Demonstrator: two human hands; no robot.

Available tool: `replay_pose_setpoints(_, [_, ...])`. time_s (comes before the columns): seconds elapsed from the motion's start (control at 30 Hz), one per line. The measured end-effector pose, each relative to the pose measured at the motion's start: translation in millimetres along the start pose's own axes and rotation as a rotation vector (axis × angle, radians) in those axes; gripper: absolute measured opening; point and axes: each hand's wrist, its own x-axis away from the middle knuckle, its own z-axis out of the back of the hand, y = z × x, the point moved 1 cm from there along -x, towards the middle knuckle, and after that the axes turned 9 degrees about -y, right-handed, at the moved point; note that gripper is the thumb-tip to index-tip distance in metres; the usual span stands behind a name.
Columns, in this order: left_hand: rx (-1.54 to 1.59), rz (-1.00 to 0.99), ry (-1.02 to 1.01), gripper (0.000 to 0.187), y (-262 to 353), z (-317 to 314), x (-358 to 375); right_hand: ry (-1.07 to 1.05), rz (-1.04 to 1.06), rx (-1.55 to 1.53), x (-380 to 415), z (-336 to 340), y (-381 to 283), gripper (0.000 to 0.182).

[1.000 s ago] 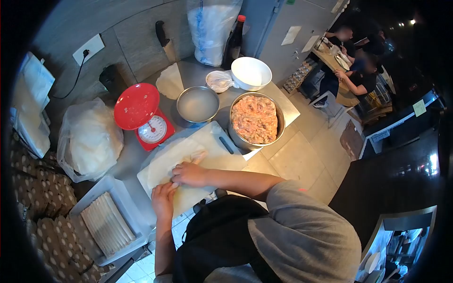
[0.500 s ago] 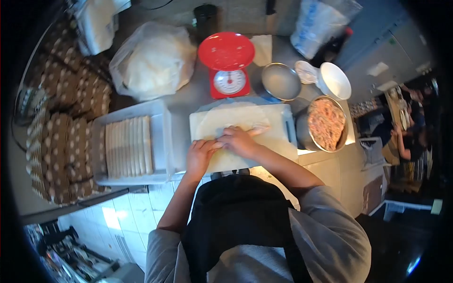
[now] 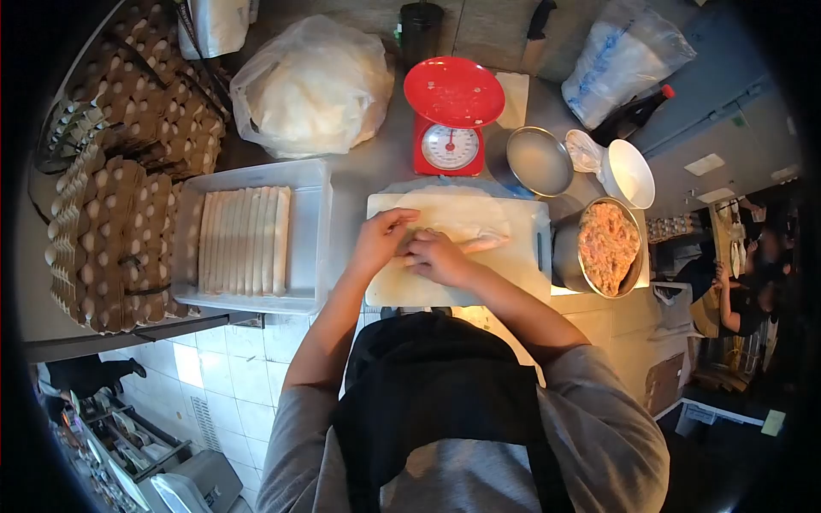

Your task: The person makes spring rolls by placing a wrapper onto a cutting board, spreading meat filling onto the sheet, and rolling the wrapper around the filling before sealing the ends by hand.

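Observation:
A thin round wrapper sheet [image 3: 457,208] lies on the white cutting board [image 3: 522,286], with a strip of pinkish meat filling [image 3: 487,240] along its near part. My left hand [image 3: 380,244] is at the board's left side, fingers bent and apart, with nothing visible in it. Beside it, my right hand [image 3: 438,259] rests over the left end of the filling with its fingers curled down on it. Those fingers hide what lies beneath them. A metal pot of orange-pink ground filling [image 3: 605,248] stands right of the board.
Left of the board, a clear plastic bin [image 3: 308,295] holds several pale rolls [image 3: 244,241]. Stacked egg trays [image 3: 111,239] are farther left. Behind are a bag of wrappers [image 3: 316,90], a red scale [image 3: 449,141], a metal bowl [image 3: 539,162] and a white bowl [image 3: 629,173].
My left hand has lifted off the filling and its fingers have come apart. My right hand stays over the filling, fingers more curled. The whole view has shifted slightly.

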Motion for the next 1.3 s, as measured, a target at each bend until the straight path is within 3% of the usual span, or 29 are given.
replay_pose_setpoints(0.13, [-0.031,-0.136,-0.143,0.025,2.6,-30.8,-32.9,-0.126,-0.207,0.012,43.0,60.8,33.3,0.030])
replay_pose_setpoints(0.23, [-0.452,-0.425,-0.108,0.026,-3.5,-37.9,-45.3,-0.107,-0.300,-0.059,75.3,83.4,54.8,0.029])
replay_pose_setpoints(0.47, [-0.320,-0.323,-0.147,0.025,-4.8,-38.3,-46.2,-0.027,-0.317,-0.175,91.2,73.8,49.8,0.034])
replay_pose_setpoints(0.57, [-0.234,-0.210,-0.207,0.028,-1.3,-34.6,-48.7,-0.088,-0.231,0.264,70.2,85.4,24.3,0.035])
replay_pose_setpoints(0.73, [0.029,-0.006,-0.365,0.033,15.2,-23.4,-50.0,-0.082,-0.209,0.042,45.9,57.2,29.4,0.041])
replay_pose_setpoints(1.3, [0.362,0.112,-0.510,0.040,8.4,-17.0,-60.9,-0.119,-0.203,-0.098,11.6,34.6,5.4,0.035])
